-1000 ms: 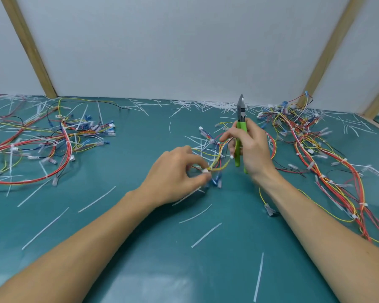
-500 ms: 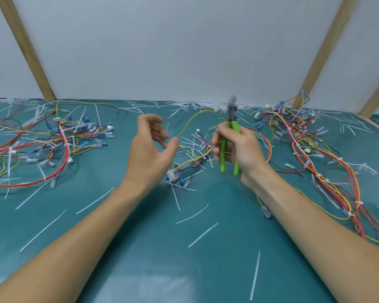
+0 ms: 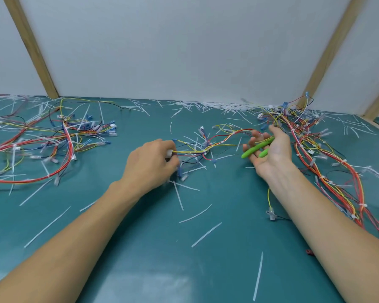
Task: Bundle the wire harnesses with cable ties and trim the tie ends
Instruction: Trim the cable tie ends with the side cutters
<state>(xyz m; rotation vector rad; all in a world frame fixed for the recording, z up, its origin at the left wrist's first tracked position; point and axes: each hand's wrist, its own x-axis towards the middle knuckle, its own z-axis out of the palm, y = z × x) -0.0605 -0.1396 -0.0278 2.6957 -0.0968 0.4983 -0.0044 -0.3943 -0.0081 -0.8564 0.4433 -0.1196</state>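
Writing: no brand, label or lettering that I can read anywhere on the bench.
Harness in work: thin yellow, red, blue and black wires (image 3: pixel 197 149) stretched low across the middle of the mat between my two hands, small white ties cinched along them, blue and white connectors at the loose ends.
Left hand: my left hand (image 3: pixel 150 162), knuckles up, fingers curled, pinching the near end of that harness at a white connector.
Right hand: my right hand (image 3: pixel 269 152), palm up, fingers loosely spread, the far run of the wires passing across my fingers.
Cutters: green-handled cutters (image 3: pixel 257 147) lie across my right palm, two smooth rounded plastic grips showing, the head hidden behind the hand; the thumb side looks to steady them, no tight clasp visible.
Surface: glossy teal mat (image 3: pixel 184 259), smooth, with soft glare near me.
Offcuts: slim white trimmed tie ends (image 3: pixel 206 234) scattered flat over the mat, thickest along the back wall.
Other harnesses: one tangled pile at left (image 3: pixel 53 141), another at right (image 3: pixel 326 162), mostly red and yellow.
Backdrop: matte white panels (image 3: pixel 184 47) framed by bare wooden battens (image 3: pixel 31 49).
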